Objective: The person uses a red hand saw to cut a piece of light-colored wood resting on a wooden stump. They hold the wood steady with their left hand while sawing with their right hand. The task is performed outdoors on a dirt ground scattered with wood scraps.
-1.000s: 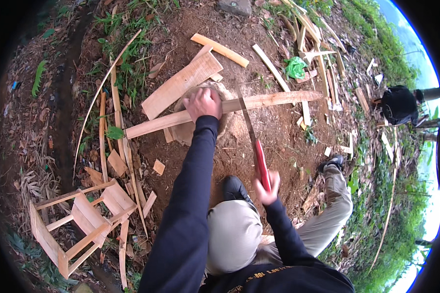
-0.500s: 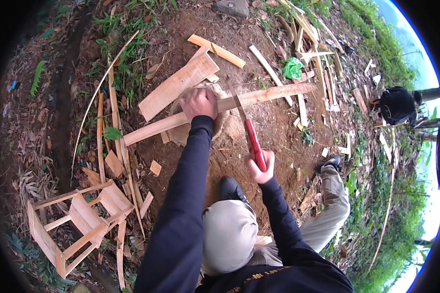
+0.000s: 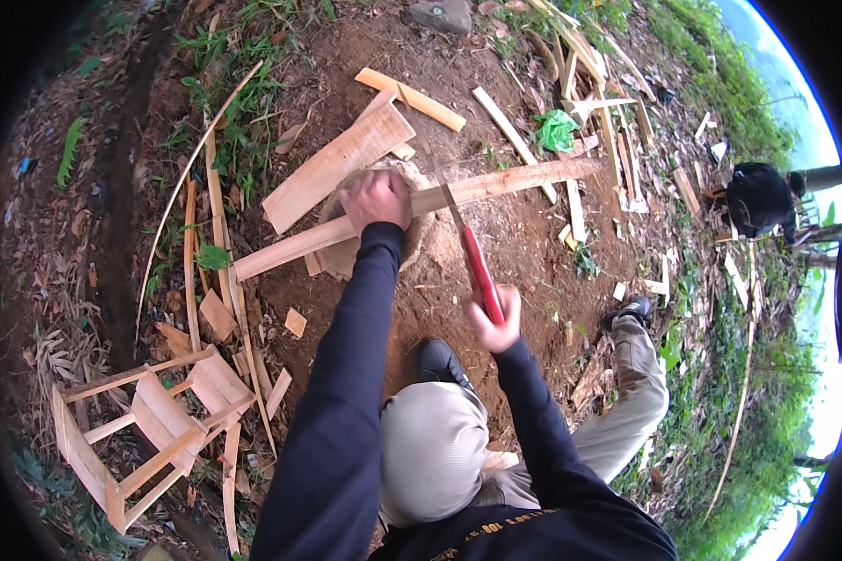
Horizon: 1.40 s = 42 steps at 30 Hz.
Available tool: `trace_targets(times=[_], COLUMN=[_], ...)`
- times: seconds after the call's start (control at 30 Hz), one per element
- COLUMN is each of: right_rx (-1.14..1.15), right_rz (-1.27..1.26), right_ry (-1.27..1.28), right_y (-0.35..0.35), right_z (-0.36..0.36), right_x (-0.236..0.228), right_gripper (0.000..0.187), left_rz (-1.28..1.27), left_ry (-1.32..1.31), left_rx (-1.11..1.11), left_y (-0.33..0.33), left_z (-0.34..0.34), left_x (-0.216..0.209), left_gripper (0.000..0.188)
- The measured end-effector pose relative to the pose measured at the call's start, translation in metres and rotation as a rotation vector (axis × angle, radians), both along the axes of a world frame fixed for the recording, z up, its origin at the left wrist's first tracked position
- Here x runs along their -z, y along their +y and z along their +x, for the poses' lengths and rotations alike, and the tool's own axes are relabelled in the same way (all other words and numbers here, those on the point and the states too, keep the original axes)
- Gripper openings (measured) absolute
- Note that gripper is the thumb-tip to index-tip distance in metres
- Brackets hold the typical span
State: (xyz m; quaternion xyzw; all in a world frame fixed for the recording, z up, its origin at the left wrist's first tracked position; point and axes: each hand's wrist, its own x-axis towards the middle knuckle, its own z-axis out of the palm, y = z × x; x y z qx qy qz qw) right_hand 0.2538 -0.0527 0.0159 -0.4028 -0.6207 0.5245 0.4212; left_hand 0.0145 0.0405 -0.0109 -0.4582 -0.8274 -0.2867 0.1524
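A long wooden strip [image 3: 520, 178] lies across the round top of a stump [image 3: 339, 260], its right end reaching out past it. My left hand [image 3: 377, 199] presses down on the strip over the stump, fingers curled around its far edge. In my right hand [image 3: 493, 320] is the red handle of a handsaw [image 3: 478, 269]. Its thin blade crosses the strip just right of the stump, and the blade's far part is blurred. The depth of any cut is too small to make out.
Behind the stump lie a wide board [image 3: 337, 168] and a narrow plank [image 3: 412, 98]. A wooden frame [image 3: 164, 411] rests at the lower left. Scrap wood [image 3: 594, 84] and a green plastic bag [image 3: 557, 131] lie at the far right. A black backpack [image 3: 758, 199] is farther off.
The saw has shifted slightly left in the picture and its handle appears narrower. My left hand and the wooden strip keep their places, apart from a small shift of the whole view.
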Motion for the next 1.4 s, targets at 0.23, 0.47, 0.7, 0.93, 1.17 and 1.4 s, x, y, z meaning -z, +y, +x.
trace_targets(times=[0.23, 0.47, 0.7, 0.93, 1.17, 1.4], right_rx=[-0.114, -0.062, -0.098, -0.087, -0.104, -0.125], right_rz=[-0.064, -0.065, -0.053, -0.017, -0.071, -0.009], right_ry=[-0.038, -0.02, -0.077, -0.099, -0.041, -0.125], right_y=[-0.049, -0.013, -0.024, -0.034, 0.005, -0.057], right_z=[0.043, 0.02, 0.023, 0.039, 0.014, 0.069], right_x=[-0.007, 0.002, -0.018, -0.003, -0.002, 0.004], right_gripper=[0.03, 0.03, 0.031, 0.027, 0.028, 0.03], left_rz=[-0.008, -0.018, -0.026, -0.052, 0.001, -0.072], left_ry=[0.014, 0.027, 0.021, -0.04, -0.007, -0.019], left_rx=[0.012, 0.009, 0.017, 0.007, 0.033, -0.009], left_y=[-0.009, -0.006, -0.003, -0.002, 0.0, -0.005], left_z=[0.001, -0.003, -0.005, 0.0, 0.001, -0.005], left_x=[0.009, 0.001, 0.002, 0.001, 0.003, -0.001], left_gripper=[0.024, 0.024, 0.026, 0.028, 0.027, 0.025])
